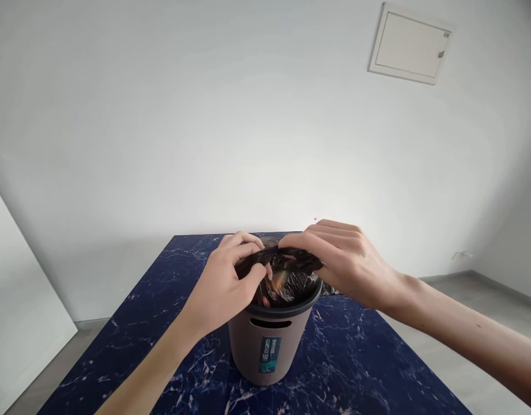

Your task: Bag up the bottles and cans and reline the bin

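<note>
A taupe trash can (243, 343) with a dark rim and a slot handle stands upright on the table. Inside it is a black plastic garbage bag (297, 288), its contents only partly visible through the thin film. My left hand (230, 276) pinches the gathered edge of the bag at the left, thumb and fingers closed over it. Across from it, my right hand (338, 253) grips the same edge, its fingertips mostly hidden behind the bag. The bunched edge stretches between both hands above the rim.
The can rests on a dark blue marble-patterned table (196, 374), its far end near a white wall (204, 115). More black plastic (330, 290) lies behind the can at the right. A white panel (21, 294) stands at left; a wall box (410, 45) hangs upper right.
</note>
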The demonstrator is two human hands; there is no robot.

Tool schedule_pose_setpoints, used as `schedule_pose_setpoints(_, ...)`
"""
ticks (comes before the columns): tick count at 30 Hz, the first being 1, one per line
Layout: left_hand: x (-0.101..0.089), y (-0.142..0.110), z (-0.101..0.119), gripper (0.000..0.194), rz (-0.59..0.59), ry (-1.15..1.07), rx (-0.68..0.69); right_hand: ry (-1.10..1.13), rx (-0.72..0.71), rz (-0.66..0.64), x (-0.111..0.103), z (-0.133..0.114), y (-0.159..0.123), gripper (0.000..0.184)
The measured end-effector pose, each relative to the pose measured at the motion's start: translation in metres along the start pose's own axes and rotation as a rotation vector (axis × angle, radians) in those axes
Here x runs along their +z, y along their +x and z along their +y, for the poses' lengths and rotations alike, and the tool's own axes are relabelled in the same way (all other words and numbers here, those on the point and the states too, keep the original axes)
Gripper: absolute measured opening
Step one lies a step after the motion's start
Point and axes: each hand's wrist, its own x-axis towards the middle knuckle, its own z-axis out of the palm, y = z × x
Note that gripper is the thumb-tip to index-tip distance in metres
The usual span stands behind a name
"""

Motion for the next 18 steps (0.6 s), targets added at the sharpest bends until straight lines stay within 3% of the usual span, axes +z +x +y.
schedule_pose_setpoints(4, -0.005, -0.002, 0.001, 0.023, -0.066, -0.013, 0.045, -0.084, 0.113, 0.04, 0.009, -0.002, 0.002, 0.022)
schedule_pose_setpoints(6, -0.006, -0.002, 0.001, 0.032, -0.08, -0.027, 0.048, -0.09, 0.063, 0.038, 0.014, -0.001, 0.005, 0.019)
schedule_pose_setpoints(9, -0.006, 0.001, 0.0, 0.058, -0.055, -0.106, -0.024, -0.142, -0.059, 0.12, 0.022, -0.001, 0.008, 0.021)
schedule_pose_setpoints(11, -0.006, 0.004, 0.0, 0.065, -0.064, -0.136, -0.083, -0.187, -0.127, 0.171, 0.028, -0.001, 0.009, 0.021)
schedule_pose_setpoints(16, -0.006, 0.008, -0.005, 0.057, -0.101, -0.117, -0.102, -0.293, -0.124, 0.252, 0.037, -0.003, 0.012, 0.023)
schedule_pose_setpoints(18, -0.006, 0.008, -0.008, 0.054, -0.089, -0.112, -0.096, -0.288, -0.129, 0.224, 0.037, -0.003, 0.012, 0.024)
